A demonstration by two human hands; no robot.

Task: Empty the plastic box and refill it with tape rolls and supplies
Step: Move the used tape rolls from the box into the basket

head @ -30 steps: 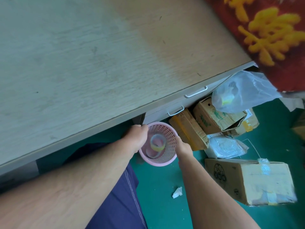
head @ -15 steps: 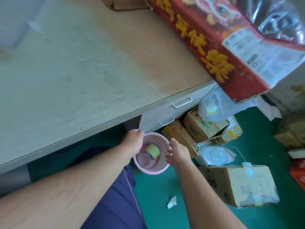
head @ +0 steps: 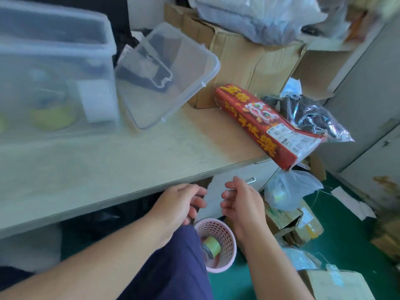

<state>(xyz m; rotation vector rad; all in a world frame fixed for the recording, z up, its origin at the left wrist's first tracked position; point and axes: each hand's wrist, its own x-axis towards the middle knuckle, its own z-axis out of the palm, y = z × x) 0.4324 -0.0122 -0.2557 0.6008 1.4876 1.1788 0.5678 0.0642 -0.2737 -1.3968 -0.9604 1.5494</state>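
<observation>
Left hand and right hand hover loosely spread, holding nothing, above the pink basket with its tape roll; plastic box waits on the desk, likely for refilling.

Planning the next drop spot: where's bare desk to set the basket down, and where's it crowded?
Free: the wide desk strip along the near edge, bordered by the clear box and lid behind and the red pack on the right. Crowded: the back right, with cardboard boxes and bags. The basket sits on the floor, both hands empty above it.
</observation>
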